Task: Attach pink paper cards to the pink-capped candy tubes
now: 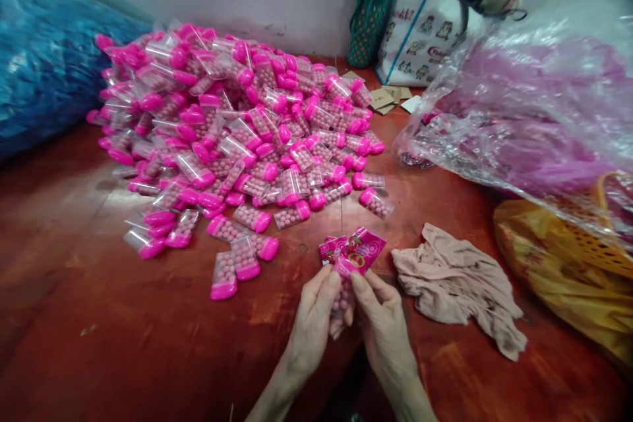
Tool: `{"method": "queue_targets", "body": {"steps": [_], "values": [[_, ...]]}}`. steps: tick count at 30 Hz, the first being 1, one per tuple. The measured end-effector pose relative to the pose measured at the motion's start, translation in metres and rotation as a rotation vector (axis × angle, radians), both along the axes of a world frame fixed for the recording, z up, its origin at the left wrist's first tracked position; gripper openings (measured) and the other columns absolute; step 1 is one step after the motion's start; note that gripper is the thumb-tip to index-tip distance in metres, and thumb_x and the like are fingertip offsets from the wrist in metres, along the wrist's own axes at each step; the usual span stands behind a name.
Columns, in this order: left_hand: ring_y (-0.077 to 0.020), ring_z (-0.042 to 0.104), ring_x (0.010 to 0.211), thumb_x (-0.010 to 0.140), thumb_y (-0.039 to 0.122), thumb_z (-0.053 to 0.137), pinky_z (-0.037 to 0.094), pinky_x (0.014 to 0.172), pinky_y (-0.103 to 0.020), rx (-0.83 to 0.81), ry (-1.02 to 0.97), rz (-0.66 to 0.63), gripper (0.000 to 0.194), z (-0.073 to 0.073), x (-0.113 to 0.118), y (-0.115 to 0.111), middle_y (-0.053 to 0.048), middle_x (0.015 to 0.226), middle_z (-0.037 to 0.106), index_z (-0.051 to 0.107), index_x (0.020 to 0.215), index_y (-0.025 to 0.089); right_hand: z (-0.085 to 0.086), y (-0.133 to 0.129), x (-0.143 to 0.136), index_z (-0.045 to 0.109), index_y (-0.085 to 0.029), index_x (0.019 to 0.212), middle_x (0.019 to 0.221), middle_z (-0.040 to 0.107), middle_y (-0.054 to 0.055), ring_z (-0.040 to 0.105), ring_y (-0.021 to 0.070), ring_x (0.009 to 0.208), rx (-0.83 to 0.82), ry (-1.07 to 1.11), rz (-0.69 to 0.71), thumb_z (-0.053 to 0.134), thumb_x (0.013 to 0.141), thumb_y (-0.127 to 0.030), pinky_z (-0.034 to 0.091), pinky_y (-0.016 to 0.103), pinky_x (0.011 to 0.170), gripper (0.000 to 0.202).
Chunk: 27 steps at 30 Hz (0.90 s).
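Note:
Close in front of me, both hands are closed around one small clear candy container (341,301) with pink balls inside. My left hand (312,313) grips its left side, thumb near the top. On the right side, my right hand (384,316) pinches it the same way. A shiny magenta printed label (364,249) stands up at the container's upper end, by both thumbs; whether it is stuck on cannot be seen. Just behind lies another magenta printed piece (330,248). To the left are several loose candy containers (244,257) with pink caps.
A large heap of pink-capped containers (237,119) spreads across the reddish floor (148,343). Blue plastic (54,59) bulges at left. A beige cloth (455,277), yellow plastic (554,270) and a clear bag (534,112) lie right. A tote bag (425,33) stands against the wall.

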<state>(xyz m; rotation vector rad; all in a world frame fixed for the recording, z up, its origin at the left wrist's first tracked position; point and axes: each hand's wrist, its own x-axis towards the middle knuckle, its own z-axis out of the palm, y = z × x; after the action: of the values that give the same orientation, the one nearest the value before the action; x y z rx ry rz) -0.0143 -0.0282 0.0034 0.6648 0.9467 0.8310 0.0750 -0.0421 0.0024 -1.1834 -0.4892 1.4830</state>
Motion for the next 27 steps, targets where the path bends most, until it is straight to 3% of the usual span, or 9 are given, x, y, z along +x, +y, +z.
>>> {"method": "queue_targets", "body": {"steps": [3, 5, 7, 10, 13, 17, 19, 23, 27], "values": [[-0.0061, 0.040, 0.043, 0.087, 0.034, 0.039, 0.034, 0.043, -0.019, 0.076, 0.123, -0.026, 0.024, 0.002, -0.007, 0.002, 0.002, 0.060, 0.051, 0.050, 0.076, 0.016, 0.001, 0.006, 0.005, 0.068, -0.018, 0.087, 0.052, 0.054, -0.004, 0.051, 0.0091, 0.050, 0.012, 0.020, -0.044, 0.059, 0.079, -0.029, 0.046, 0.020, 0.053, 0.016], [-0.0093, 0.048, 0.055, 0.085, 0.032, 0.044, 0.039, 0.054, -0.020, 0.153, 0.293, 0.027, 0.021, 0.002, -0.014, 0.005, 0.001, 0.065, 0.054, 0.053, 0.076, 0.016, -0.001, 0.007, 0.009, 0.069, -0.017, 0.084, 0.062, 0.059, -0.002, 0.055, 0.0105, 0.060, -0.002, -0.035, -0.078, 0.061, 0.078, -0.029, 0.047, 0.021, 0.062, 0.015], [-0.0133, 0.052, 0.069, 0.083, 0.030, 0.048, 0.041, 0.066, -0.022, 0.239, 0.397, 0.103, 0.018, 0.002, -0.020, 0.009, -0.001, 0.072, 0.056, 0.058, 0.077, 0.015, -0.002, 0.007, 0.012, 0.068, -0.016, 0.082, 0.069, 0.062, -0.001, 0.055, 0.0103, 0.061, -0.026, -0.089, -0.041, 0.061, 0.078, -0.030, 0.046, 0.020, 0.059, 0.017], [-0.0158, 0.053, 0.078, 0.078, 0.027, 0.056, 0.042, 0.073, -0.024, 0.284, 0.327, 0.133, 0.014, 0.004, -0.021, 0.014, -0.003, 0.078, 0.059, 0.062, 0.076, 0.015, 0.001, 0.006, 0.014, 0.066, -0.014, 0.086, 0.065, 0.060, 0.000, 0.052, 0.0091, 0.053, -0.040, -0.143, 0.122, 0.058, 0.080, -0.033, 0.043, 0.018, 0.048, 0.022], [-0.0101, 0.051, 0.058, 0.071, 0.026, 0.064, 0.042, 0.054, -0.019, 0.135, 0.202, 0.223, 0.013, 0.005, -0.014, 0.015, 0.001, 0.064, 0.056, 0.061, 0.067, 0.014, 0.005, 0.001, 0.008, 0.061, -0.013, 0.092, 0.065, 0.058, 0.000, 0.051, 0.0094, 0.051, -0.048, -0.141, 0.185, 0.053, 0.082, -0.039, 0.044, 0.019, 0.046, 0.028], [-0.0040, 0.029, 0.028, 0.074, 0.033, 0.061, 0.024, 0.026, -0.014, -0.169, 0.013, 0.314, 0.017, 0.004, -0.009, 0.011, 0.009, 0.041, 0.040, 0.055, 0.071, 0.017, 0.005, -0.005, -0.006, 0.055, -0.014, 0.089, 0.066, 0.055, -0.001, 0.051, 0.0085, 0.050, -0.025, -0.156, 0.320, 0.053, 0.082, -0.041, 0.046, 0.020, 0.046, 0.028], [-0.0048, 0.029, 0.024, 0.074, 0.035, 0.060, 0.027, 0.023, -0.015, -0.205, -0.067, 0.277, 0.019, 0.002, -0.010, 0.011, 0.009, 0.036, 0.038, 0.054, 0.070, 0.017, 0.004, -0.007, -0.010, 0.052, -0.015, 0.080, 0.062, 0.052, -0.003, 0.048, 0.0074, 0.048, -0.010, -0.214, 0.338, 0.049, 0.084, -0.041, 0.043, 0.018, 0.044, 0.026], [-0.0050, 0.039, 0.028, 0.073, 0.033, 0.062, 0.035, 0.025, -0.016, -0.172, -0.157, 0.190, 0.022, -0.001, -0.012, 0.013, 0.003, 0.047, 0.053, 0.061, 0.078, 0.012, 0.002, -0.009, -0.008, 0.051, -0.017, 0.074, 0.057, 0.047, -0.004, 0.043, 0.0071, 0.044, -0.052, -0.267, 0.343, 0.047, 0.083, -0.046, 0.037, 0.018, 0.040, 0.031], [-0.0040, 0.043, 0.033, 0.075, 0.030, 0.061, 0.033, 0.028, -0.012, -0.154, -0.134, 0.210, 0.022, -0.002, -0.008, 0.009, 0.000, 0.051, 0.056, 0.066, 0.081, 0.010, 0.004, -0.011, -0.003, 0.052, -0.016, 0.074, 0.057, 0.045, -0.003, 0.041, 0.0080, 0.046, -0.093, -0.285, 0.326, 0.049, 0.081, -0.049, 0.035, 0.019, 0.042, 0.034]]}}
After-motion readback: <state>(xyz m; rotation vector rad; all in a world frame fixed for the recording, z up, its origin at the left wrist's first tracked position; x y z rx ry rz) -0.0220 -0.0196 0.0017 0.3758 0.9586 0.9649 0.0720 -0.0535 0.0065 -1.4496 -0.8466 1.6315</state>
